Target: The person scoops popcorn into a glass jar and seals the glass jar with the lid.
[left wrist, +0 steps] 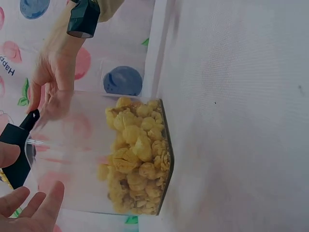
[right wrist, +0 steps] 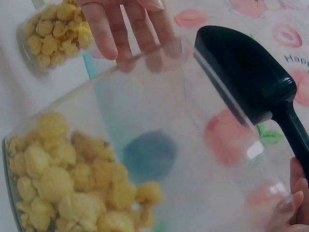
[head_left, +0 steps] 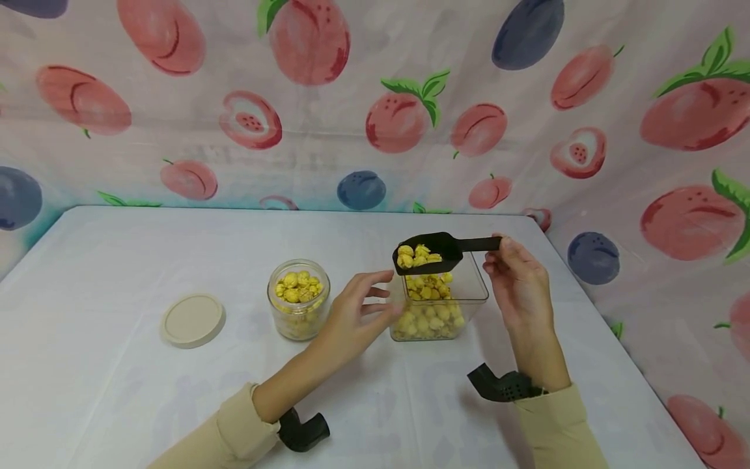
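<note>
My right hand (head_left: pixel 521 283) pinches the handle end of a black scoop (head_left: pixel 451 249), held level above a clear rectangular container (head_left: pixel 477 286). Several yellow popcorn pieces (head_left: pixel 413 257) lie in the scoop's bowl. More popcorn (left wrist: pixel 137 154) fills the lower part of the container. My left hand (head_left: pixel 357 312) is beside the container's left side, fingers spread and slightly bent, with the forefinger close to the scoop's tip; whether it touches the wall or scoop, I cannot tell. Left of that hand stands a round glass jar (head_left: pixel 299 319) without a lid, popcorn inside it.
A round beige lid (head_left: pixel 193 320) lies flat on the white table (head_left: pixel 117 260), left of the jar. Behind the table hangs a fruit-print cloth (head_left: pixel 328 150), which also runs along the right side. Black wrist-camera mounts (head_left: pixel 305 432) jut from both wrists.
</note>
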### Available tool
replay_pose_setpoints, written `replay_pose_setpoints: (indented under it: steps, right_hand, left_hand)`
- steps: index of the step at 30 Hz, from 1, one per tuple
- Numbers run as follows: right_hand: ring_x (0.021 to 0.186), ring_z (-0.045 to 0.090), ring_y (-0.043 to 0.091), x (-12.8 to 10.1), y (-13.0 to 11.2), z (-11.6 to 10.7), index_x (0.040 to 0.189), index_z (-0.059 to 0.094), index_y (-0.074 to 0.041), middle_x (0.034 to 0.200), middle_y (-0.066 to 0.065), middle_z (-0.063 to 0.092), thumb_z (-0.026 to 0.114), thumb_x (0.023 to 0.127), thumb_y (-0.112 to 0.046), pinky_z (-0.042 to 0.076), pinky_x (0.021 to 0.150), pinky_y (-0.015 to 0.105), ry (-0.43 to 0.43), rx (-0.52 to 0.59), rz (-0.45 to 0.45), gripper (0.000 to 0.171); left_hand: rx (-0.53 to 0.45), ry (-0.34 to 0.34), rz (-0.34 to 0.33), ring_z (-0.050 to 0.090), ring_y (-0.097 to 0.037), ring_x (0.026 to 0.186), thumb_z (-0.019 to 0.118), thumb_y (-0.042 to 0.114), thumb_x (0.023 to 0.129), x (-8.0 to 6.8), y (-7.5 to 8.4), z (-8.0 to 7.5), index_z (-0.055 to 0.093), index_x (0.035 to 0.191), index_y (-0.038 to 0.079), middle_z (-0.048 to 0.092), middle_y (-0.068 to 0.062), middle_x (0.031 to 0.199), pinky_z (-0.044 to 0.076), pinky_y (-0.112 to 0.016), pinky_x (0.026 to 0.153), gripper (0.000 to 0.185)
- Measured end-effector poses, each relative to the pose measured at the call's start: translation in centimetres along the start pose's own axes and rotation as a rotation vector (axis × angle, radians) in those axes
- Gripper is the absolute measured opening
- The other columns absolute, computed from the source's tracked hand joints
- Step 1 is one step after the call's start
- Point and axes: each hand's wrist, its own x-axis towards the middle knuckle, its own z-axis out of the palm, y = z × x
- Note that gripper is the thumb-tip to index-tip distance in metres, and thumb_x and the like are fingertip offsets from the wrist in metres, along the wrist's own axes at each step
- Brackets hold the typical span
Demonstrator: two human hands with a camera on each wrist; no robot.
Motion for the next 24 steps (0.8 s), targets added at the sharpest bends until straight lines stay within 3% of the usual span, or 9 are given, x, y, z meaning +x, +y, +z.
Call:
replay_pose_setpoints:
  steps: [8,12,17,24]
  right_hand:
    - [0.063,0.059,0.017,-1.0,0.1,1.3,0.090,0.071,0.003,0.071,0.010,0.065,0.060,0.087,-0.004,0.053,0.057,0.020,-0.060,0.071,-0.031,0.013]
    - [0.063,0.060,0.017,-1.6,0.3,2.0,0.092,0.070,0.003,0.071,0.011,0.064,0.061,0.087,-0.005,0.054,0.058,0.020,-0.067,0.054,-0.043,0.013]
    - [0.065,0.061,0.017,-2.3,0.6,2.9,0.094,0.069,0.002,0.077,0.010,0.064,0.061,0.087,-0.005,0.057,0.062,0.020,-0.060,0.011,-0.051,0.013]
    - [0.068,0.064,0.016,-3.4,1.2,4.0,0.098,0.067,0.000,0.087,0.009,0.062,0.062,0.086,-0.008,0.058,0.069,0.022,-0.033,-0.052,-0.037,0.015]
  left_hand:
    - [0.094,0.030,0.058,0.053,-0.021,0.112,0.065,0.009,0.087,-1.8,1.1,-1.5,0.046,0.133,0.010,0.047,-0.007,0.132,0.051,-0.025,0.092,0.050]
    - [0.162,0.053,0.099,0.054,-0.017,0.112,0.065,0.008,0.087,-2.5,1.4,-2.7,0.047,0.133,0.014,0.049,-0.003,0.129,0.051,-0.026,0.093,0.050]
    - [0.254,0.126,0.148,0.055,-0.015,0.112,0.068,0.005,0.083,-3.4,1.7,-4.5,0.049,0.130,0.011,0.051,-0.003,0.125,0.050,-0.025,0.094,0.051]
    - [0.371,0.251,0.269,0.053,-0.017,0.113,0.072,-0.003,0.077,-4.3,1.3,-7.1,0.053,0.126,0.009,0.053,-0.002,0.123,0.044,-0.015,0.097,0.054]
